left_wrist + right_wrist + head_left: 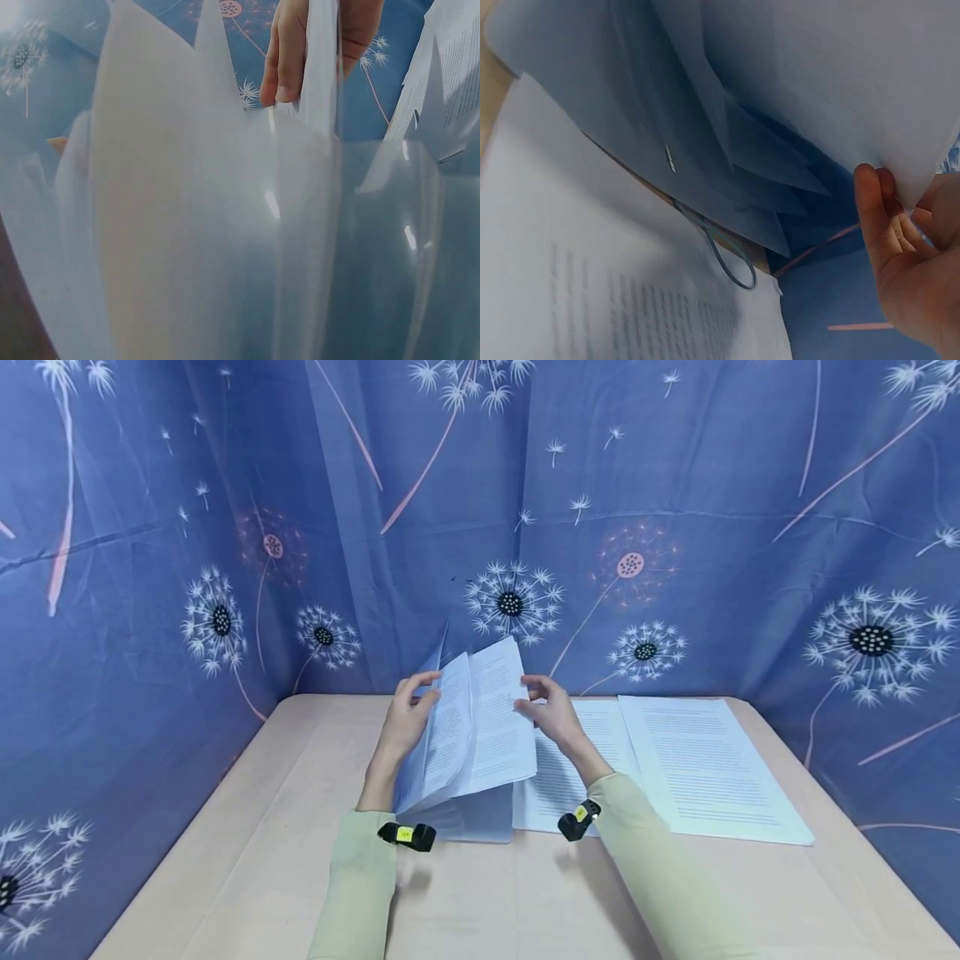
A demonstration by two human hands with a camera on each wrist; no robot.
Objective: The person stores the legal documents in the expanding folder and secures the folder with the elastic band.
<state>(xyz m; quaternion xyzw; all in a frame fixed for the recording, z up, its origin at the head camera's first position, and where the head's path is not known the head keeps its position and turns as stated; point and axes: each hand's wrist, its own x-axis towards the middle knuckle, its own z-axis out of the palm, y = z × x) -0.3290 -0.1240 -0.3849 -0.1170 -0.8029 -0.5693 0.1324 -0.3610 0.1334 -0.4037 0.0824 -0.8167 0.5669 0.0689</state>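
Observation:
A blue translucent document folder (472,822) with clear plastic pockets (232,225) stands opened on the table. My left hand (402,718) holds the folder's upper left part, thumb and fingers at its pocket edges; in the left wrist view the plastic covers most of that side. Printed sheets (498,710) stand tilted in or against the folder; how far they sit inside a pocket I cannot tell. The right hand (553,710) pinches their right edge between thumb and fingers, as the right wrist view also shows the hand (911,255) at the sheet's corner.
Right of the folder lie a printed sheet (600,727) and a further stack of printed sheets (708,768), on the beige table (247,860). An elastic loop (731,266) hangs from the folder's edge over the paper. A blue dandelion-patterned curtain (450,510) encloses the table's back and sides.

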